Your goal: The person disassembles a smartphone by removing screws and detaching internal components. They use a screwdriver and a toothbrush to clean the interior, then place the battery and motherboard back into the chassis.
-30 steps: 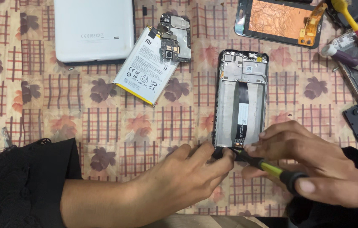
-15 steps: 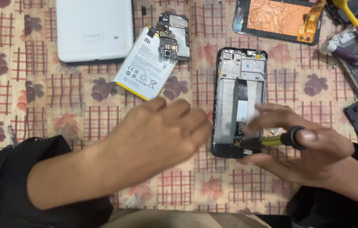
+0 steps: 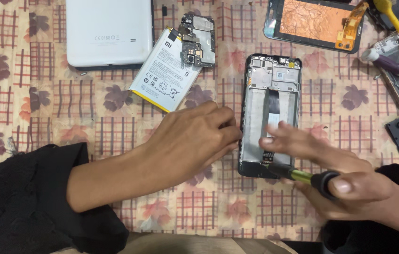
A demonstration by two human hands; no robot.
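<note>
Head view: one open phone frame [image 3: 271, 117] lies on the table [image 3: 30, 103]. Right hand [image 3: 350, 188] fingers pinch one screwdriver [image 3: 303, 176]. Left hand [image 3: 194, 141] fingers curl beside the frame, holding nothing I can see. One battery [image 3: 164, 70] lies far left.

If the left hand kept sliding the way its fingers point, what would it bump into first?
Most likely the left edge of the opened phone frame. The left hand points right, its fingertips about at that edge. From above I cannot tell whether they already touch it.

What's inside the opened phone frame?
Inside the phone frame: a grey metal shield up top and a flex strip down the empty battery bay. The right hand and its screwdriver cover the bottom board.
</note>
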